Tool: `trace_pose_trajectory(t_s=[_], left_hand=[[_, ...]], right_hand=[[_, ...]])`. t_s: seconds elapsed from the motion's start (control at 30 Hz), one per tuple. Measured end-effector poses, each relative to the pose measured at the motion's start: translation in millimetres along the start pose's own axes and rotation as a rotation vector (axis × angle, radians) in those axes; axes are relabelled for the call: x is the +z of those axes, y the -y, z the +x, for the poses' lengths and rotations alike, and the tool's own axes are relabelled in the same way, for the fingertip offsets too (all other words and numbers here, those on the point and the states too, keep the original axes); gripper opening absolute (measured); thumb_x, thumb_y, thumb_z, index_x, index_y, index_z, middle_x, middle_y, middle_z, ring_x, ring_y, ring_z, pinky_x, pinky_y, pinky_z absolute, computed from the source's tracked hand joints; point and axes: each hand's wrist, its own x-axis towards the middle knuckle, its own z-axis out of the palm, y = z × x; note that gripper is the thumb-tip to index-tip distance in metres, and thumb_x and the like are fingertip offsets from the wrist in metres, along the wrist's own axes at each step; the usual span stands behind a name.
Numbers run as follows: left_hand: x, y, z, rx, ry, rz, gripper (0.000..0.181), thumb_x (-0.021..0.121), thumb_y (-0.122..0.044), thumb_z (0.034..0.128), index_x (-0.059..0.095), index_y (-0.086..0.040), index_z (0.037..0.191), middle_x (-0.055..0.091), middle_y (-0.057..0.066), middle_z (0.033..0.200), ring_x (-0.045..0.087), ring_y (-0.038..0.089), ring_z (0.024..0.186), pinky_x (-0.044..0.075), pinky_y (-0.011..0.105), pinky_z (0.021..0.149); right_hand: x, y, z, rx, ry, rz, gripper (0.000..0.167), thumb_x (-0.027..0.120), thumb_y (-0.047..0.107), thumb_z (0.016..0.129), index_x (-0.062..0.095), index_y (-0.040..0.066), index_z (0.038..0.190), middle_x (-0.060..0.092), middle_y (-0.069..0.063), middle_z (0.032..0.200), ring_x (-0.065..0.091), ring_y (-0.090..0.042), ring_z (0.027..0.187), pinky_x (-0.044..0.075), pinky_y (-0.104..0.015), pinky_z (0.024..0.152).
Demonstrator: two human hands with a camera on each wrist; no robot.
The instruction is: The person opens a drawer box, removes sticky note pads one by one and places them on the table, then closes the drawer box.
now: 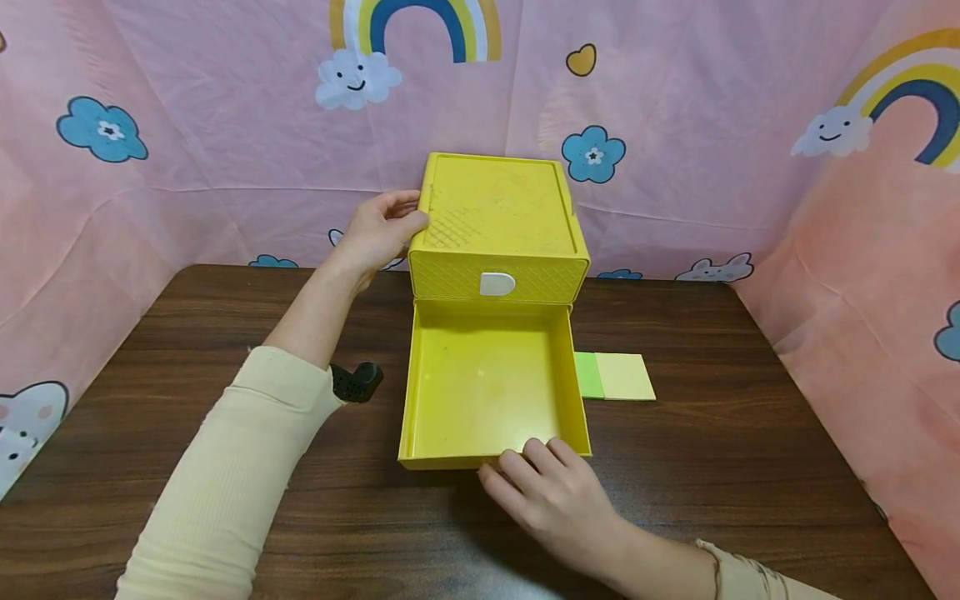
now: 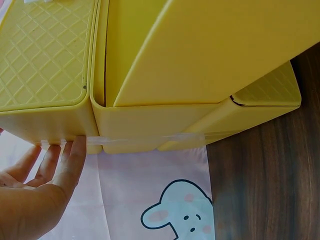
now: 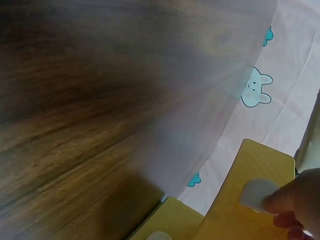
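Note:
A yellow drawer cabinet (image 1: 510, 208) stands at the back of the table, with one drawer (image 1: 480, 383) pulled far out toward me; nothing lies inside it. My left hand (image 1: 375, 237) steadies the cabinet's left side, its fingers (image 2: 75, 165) extended against the wall in the left wrist view. At the drawer's front, my right hand (image 1: 551, 508) hooks its fingers over the rim. The right wrist view shows the thumb against that drawer's white handle (image 3: 255, 192). Another white handle (image 1: 497, 284) is on the closed drawer above.
Light green (image 1: 588, 375) and pale yellow (image 1: 626, 377) paper pads lie on the dark wooden table (image 1: 750, 433), right of the drawer. A pink patterned cloth (image 1: 255, 108) hangs behind and along both sides. A black strap piece (image 1: 358, 382) sits at my left wrist.

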Motion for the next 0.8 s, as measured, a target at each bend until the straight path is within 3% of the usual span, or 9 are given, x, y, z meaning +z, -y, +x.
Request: trace_pose_trajectory(t_s=[0.8], left_hand=[[-0.2, -0.1, -0.3, -0.012, -0.002, -0.007, 0.051, 0.053, -0.024, 0.0902, 0.041, -0.016, 0.139, 0.044, 0.004, 0.135, 0.049, 0.014, 0.101, 0.044, 0.020, 0.068]], right_hand=[[8.1, -9.0, 8.7, 0.094, -0.032, -0.017, 0.029, 0.041, 0.000, 0.091, 0.065, 0.013, 0.082, 0.048, 0.001, 0.068, 0.040, -0.016, 0.057, 0.029, -0.022, 0.052]])
